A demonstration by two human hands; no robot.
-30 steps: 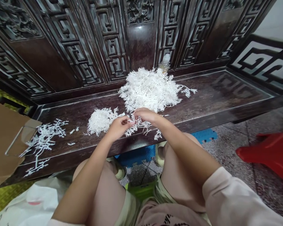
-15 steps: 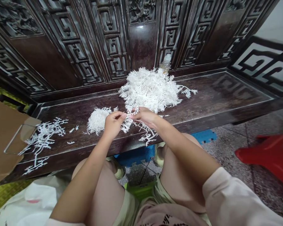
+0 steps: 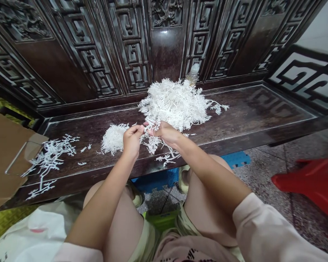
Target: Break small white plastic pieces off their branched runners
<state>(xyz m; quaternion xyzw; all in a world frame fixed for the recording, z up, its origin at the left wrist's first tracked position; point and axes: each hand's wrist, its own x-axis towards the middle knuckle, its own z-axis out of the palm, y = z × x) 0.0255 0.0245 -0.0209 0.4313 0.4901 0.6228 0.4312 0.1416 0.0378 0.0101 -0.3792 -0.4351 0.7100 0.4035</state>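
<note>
Both hands have drawn up and slightly closer over the bench since the earlier view, and the tangled tuft between them has lifted with them. Nearest are the pale pink sleeve on the right arm and the bare thighs, with a crumpled white plastic bag low on the left. The left hand stands upright, its fingertips pinched on fine strands, while the right hand curls its fingers around the same white, coral-like branching tuft, the two hands just apart. A thin sprig dangles below them, close to the front edge of the dark carved wooden bench. Just left of the hands sits a small, dense white heap; a much larger loose heap lies behind them, touching the tuft. Farther left, sparse sprigs lie beside a brown cardboard sheet. A red plastic stool stands on the speckled floor at right, and a clear plastic bottle stands against the latticed bench back.
</note>
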